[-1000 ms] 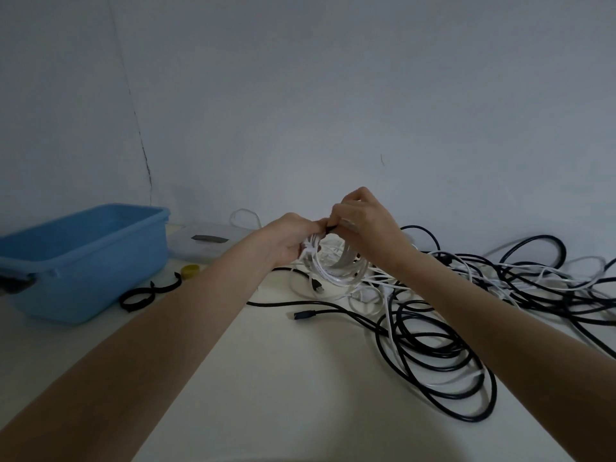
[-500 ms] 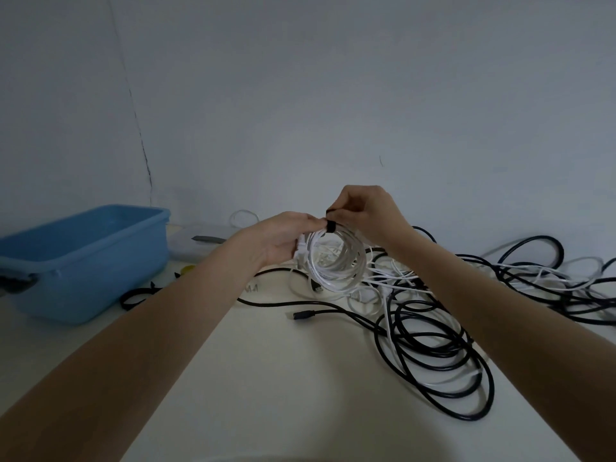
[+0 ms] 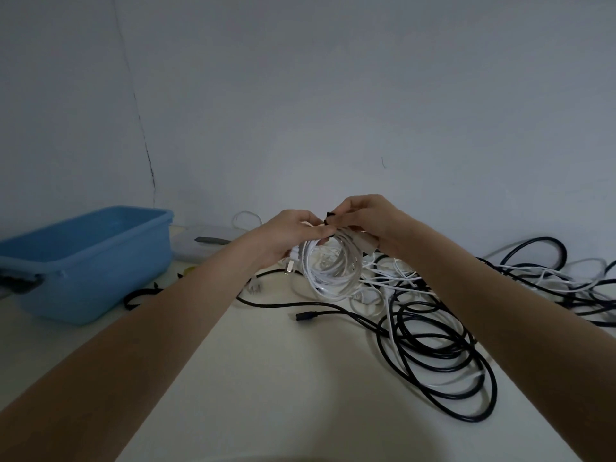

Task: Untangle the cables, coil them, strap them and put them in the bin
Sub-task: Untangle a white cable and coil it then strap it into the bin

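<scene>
I see the white cable coil held up above the table, hanging below both hands. My left hand grips the coil's upper left side with curled fingers, and a plug sticks out just under that hand. My right hand pinches a small black strap at the very top of the coil, between thumb and fingertips, right where the two hands meet. The loops of the coil hang free beneath the grip, clear of the tabletop.

Under and to the right of the coil lies a tangle of black cables mixed with loose white cables, spreading to the right edge of the view. One black cable end lies on the table in front of the coil. The blue bin stands well to the left, with my left forearm between it and the coil. Spare black straps lie just beside the bin's near corner, next to a small yellow thing I cannot identify. A flat white lidded box sits behind, against the wall.
</scene>
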`<state>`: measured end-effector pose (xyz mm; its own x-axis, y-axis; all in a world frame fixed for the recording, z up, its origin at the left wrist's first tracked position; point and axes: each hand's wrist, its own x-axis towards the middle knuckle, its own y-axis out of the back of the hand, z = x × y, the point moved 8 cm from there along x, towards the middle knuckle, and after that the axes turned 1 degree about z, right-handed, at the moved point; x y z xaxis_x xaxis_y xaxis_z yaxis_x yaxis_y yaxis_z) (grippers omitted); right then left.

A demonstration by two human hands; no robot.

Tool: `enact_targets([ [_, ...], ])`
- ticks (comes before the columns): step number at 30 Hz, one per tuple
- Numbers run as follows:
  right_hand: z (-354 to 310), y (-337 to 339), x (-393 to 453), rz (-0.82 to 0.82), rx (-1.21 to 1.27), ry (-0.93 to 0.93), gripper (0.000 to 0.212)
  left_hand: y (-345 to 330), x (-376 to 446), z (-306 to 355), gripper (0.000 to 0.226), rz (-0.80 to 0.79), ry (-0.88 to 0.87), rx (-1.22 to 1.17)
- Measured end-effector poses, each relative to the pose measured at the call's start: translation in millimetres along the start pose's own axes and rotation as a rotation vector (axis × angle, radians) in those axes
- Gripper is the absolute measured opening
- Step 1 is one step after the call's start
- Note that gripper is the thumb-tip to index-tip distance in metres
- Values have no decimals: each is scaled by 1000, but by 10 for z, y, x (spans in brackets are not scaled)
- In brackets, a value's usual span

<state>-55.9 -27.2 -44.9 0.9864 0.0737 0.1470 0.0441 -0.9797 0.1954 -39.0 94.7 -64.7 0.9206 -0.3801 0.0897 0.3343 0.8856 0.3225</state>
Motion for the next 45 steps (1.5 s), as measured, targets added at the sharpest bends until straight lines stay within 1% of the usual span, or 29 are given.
enact_targets([
  [5, 75, 2, 36, 36, 160, -72, 12, 7, 2, 55, 9, 34, -107, 31],
  [8, 115, -54, 50, 28, 110, -112, 8, 21, 16, 102, 13, 74, -148, 80],
  [10, 165, -85, 55, -12, 50, -154, 15, 56, 17, 111, 17, 107, -166, 89],
  [11, 193, -93, 72, -30, 59, -173, 18, 65, 19, 107, 20, 114, -172, 90],
  [14, 257, -148, 111, -55, 177, -225, 14, 74, 18, 94, 22, 110, -190, 84],
  [16, 291, -185, 141, -58, 236, -241, 13, 68, 13, 81, 18, 93, -198, 73],
  [19, 325, -187, 155, -31, 230, -235, 8, 53, -11, 65, 18, 58, -207, 67],
  [20, 344, -210, 151, -47, 225, -246, 10, 60, -23, 62, 19, 46, -209, 86],
  [22, 395, -271, 146, -99, 250, -269, 20, 75, -41, 45, 25, 17, -192, 130],
  [23, 390, -312, 147, -124, 282, -268, 22, 101, -54, 30, 31, -4, -169, 133],
  [25, 317, -374, 180, -149, 363, -245, 20, 200, -65, -6, 44, -8, -127, 150],
  [26, 259, -406, 208, -151, 400, -223, 21, 299, -69, -27, 43, 25, -110, 159],
  [28, 122, -479, 273, -142, 422, -175, 26, 546, -92, -75, 26, 118, -78, 72],
  [30, -9, -689, 374, -200, 402, -121, 34, 836, -133, -149, 9, 205, -41, -66],
  [31, -48, -819, 423, -239, 360, -95, 40, 970, -164, -180, 6, 244, -28, -104],
  [33, -99, -1084, 502, -257, 232, -54, 48, 1245, -231, -251, 10, 322, -1, -117],
  [35, -127, -1398, 624, -214, 126, -38, 53, 1605, -346, -355, 13, 424, 38, -115],
  [37, -168, -1757, 768, -221, 137, -21, 57, 1987, -468, -479, 8, 522, 85, -103],
  [38, -197, -1943, 827, -235, 190, -19, 57, 2184, -529, -533, 11, 582, 102, -116],
  [39, -232, -2135, 904, -247, 257, -8, 54, 2399, -598, -597, 18, 655, 119, -159],
  [40, -287, -2305, 975, -248, 315, 19, 46, 2599, -674, -655, 24, 731, 131, -219],
  [42, -424, -2680, 1128, -248, 370, 88, 24, 3024, -811, -814, 25, 874, 158, -303],
  [44, -480, -3032, 1265, -272, 312, 123, 10, 3296, -903, -967, 20, 936, 229, -293],
  [45, -472, -3215, 1347, -282, 236, 131, 11, 3428, -922, -1055, 16, 949, 268, -264],
])
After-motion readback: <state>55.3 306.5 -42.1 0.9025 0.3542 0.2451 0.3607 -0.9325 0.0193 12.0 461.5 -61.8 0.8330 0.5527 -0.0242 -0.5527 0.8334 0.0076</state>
